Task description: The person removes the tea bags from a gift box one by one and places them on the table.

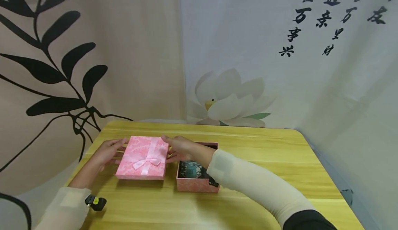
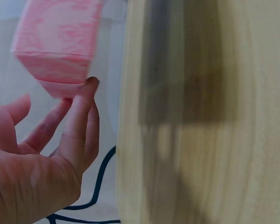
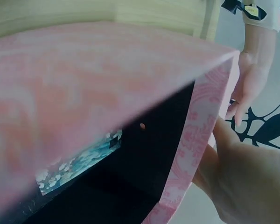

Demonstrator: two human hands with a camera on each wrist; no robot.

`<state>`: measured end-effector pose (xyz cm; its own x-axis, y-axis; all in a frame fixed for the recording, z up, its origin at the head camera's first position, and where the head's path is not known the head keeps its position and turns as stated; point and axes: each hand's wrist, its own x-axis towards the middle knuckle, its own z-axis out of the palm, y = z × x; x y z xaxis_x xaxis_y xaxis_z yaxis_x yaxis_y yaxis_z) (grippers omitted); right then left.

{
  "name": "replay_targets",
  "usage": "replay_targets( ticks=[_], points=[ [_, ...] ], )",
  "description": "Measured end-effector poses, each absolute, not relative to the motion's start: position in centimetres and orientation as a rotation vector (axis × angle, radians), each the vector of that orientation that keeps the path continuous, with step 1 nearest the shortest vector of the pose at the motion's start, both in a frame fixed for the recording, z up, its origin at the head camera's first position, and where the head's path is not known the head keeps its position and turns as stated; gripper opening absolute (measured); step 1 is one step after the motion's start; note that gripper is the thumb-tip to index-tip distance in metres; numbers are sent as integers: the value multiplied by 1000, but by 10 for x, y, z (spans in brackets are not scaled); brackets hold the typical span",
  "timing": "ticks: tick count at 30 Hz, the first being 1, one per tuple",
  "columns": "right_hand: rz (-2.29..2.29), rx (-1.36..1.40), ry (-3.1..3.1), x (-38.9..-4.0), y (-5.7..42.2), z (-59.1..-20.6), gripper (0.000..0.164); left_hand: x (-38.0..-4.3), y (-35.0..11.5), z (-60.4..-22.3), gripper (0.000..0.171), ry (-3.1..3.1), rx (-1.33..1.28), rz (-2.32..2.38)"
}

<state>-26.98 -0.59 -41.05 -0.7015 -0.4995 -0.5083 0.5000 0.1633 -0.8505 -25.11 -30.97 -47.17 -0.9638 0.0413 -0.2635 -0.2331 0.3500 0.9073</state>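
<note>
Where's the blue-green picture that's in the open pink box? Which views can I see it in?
Head: the blue-green picture is just below the middle, inside the open pink box.
Left wrist: not in it.
Right wrist: the blue-green picture is at the lower left, slanting, with black beside it.
Shared landmark: the left hand, at the left in head, lower left in left wrist, upper right in right wrist.
</note>
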Motion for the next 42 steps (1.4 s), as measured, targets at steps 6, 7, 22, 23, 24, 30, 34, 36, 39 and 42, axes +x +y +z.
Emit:
replay_targets(
  ticks=[6,7,22,23,24,30,34,36,39,42],
  points=[
    [-1671,14,1675,-266,-12,-411,86,-248,-311,-474,88,2314,-182,1660],
    [-1674,25,1675,-265,-13,-411,86,-249,-311,-475,89,2295,-172,1674],
    [-1752,150,1673,-259,-29,-423,88,-247,-319,-488,109,2118,-205,1772],
    [-1755,156,1677,-258,-31,-423,88,-247,-319,-488,110,2110,-201,1771],
    [-1760,164,1679,-257,-32,-424,88,-247,-319,-489,111,2108,-198,1763],
    [-1770,167,1671,-255,-36,-427,89,-247,-317,-489,114,2117,-196,1716],
    [-1779,188,1659,-256,-38,-430,90,-249,-318,-489,117,2119,-210,1683],
    [-1781,201,1660,-256,-39,-431,90,-251,-319,-489,117,2118,-209,1669],
    [-1769,206,1672,-258,-41,-433,91,-256,-322,-493,119,2106,-200,1655],
    [-1753,206,1672,-259,-42,-433,93,-260,-324,-499,122,2090,-233,1677]
  ],
)
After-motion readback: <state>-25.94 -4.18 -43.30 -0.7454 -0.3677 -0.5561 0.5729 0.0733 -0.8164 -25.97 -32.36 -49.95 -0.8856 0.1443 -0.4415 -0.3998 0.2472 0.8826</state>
